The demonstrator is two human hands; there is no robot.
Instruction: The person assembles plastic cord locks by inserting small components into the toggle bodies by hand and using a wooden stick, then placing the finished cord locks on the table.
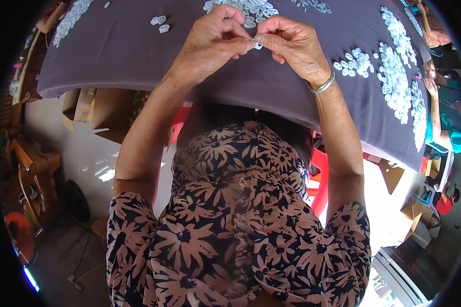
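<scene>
My left hand [212, 42] and my right hand [293, 45] meet over the dark cloth-covered table [118, 56], fingertips pinched together. Between them is a small white oval plastic piece [258, 46], mostly hidden by the thumbs and fingers. Both hands are closed on it. Just beyond my hands lies a pile of similar white oval pieces with holes [250, 11]. A few loose pieces [161, 24] rest to the left of my left hand. To the right of my right hand is a small cluster of the same pieces [356, 63].
Large heaps of white pieces [396, 84] spread along the table's right side, another heap [72, 19] at far left. Small grey metal-looking parts [315, 5] lie at the back. Other people's arms [431, 82] show at the right. Cardboard boxes [112, 112] stand below the table edge.
</scene>
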